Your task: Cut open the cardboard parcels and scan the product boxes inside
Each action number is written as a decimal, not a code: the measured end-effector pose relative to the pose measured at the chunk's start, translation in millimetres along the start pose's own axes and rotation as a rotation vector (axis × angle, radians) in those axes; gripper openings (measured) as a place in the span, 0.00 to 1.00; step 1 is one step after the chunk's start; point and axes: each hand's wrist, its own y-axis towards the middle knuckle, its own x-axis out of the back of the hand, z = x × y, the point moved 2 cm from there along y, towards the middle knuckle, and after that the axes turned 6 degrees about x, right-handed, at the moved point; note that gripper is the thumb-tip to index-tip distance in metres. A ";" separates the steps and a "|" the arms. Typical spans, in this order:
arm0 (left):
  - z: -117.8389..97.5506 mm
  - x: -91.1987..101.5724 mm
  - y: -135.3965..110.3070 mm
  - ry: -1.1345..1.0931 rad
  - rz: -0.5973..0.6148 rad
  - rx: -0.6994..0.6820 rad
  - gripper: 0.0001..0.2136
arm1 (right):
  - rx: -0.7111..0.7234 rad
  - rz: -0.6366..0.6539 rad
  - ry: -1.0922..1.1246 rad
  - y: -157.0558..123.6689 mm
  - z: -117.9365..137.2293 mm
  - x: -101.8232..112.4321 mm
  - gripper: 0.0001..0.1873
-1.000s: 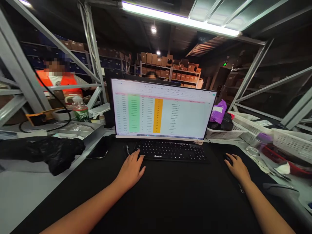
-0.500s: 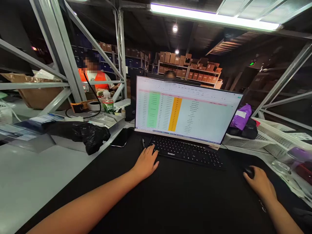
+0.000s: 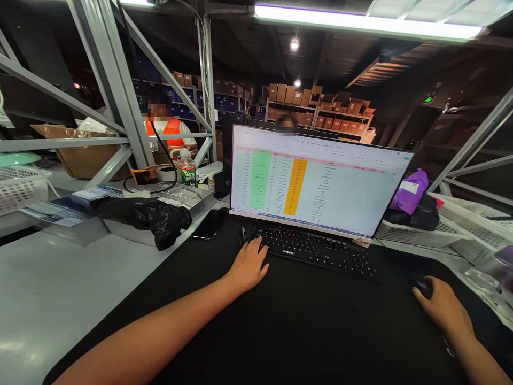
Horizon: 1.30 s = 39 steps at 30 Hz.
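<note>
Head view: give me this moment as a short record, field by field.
Left hand: at the left end of the black rectangular keyboard
Right hand: holding a black rounded computer mouse
Ahead: wide flat monitor showing a green column and an orange column
Left side: black flat phone; crumpled black plastic bag
Right side: purple package piled in a white perforated plastic basket
Background: person in orange vest

The left hand lies palm-down, nearly flat; the right hand curls palm-down.
</note>
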 end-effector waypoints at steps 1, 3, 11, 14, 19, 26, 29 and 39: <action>0.0 0.1 -0.2 0.002 0.002 -0.001 0.22 | 0.008 0.004 0.000 -0.2 -1.2 -0.9 0.41; -0.2 0.6 -0.6 0.006 0.008 -0.003 0.23 | 0.026 0.014 0.005 -1.0 -4.3 -3.8 0.43; -1.0 2.6 -1.5 0.017 0.021 -0.009 0.23 | 0.063 0.022 0.039 -4.7 -3.8 -2.9 0.37; -1.4 2.3 -1.1 0.021 0.020 -0.009 0.23 | 0.031 0.015 0.066 -3.9 -1.6 1.1 0.35; -1.7 3.7 -0.7 0.032 0.017 -0.008 0.23 | 0.049 0.026 0.114 -2.6 8.8 7.3 0.37; 1.9 -1.3 1.6 0.012 -0.049 -0.052 0.21 | -0.075 0.056 0.083 -6.0 44.5 34.1 0.29; 8.2 -10.6 5.3 0.016 -0.105 -0.078 0.21 | -0.121 0.052 0.042 -6.2 47.3 37.5 0.27; 13.3 -18.0 10.3 0.049 -0.168 -0.140 0.21 | -0.134 0.064 0.014 -6.5 51.4 40.9 0.24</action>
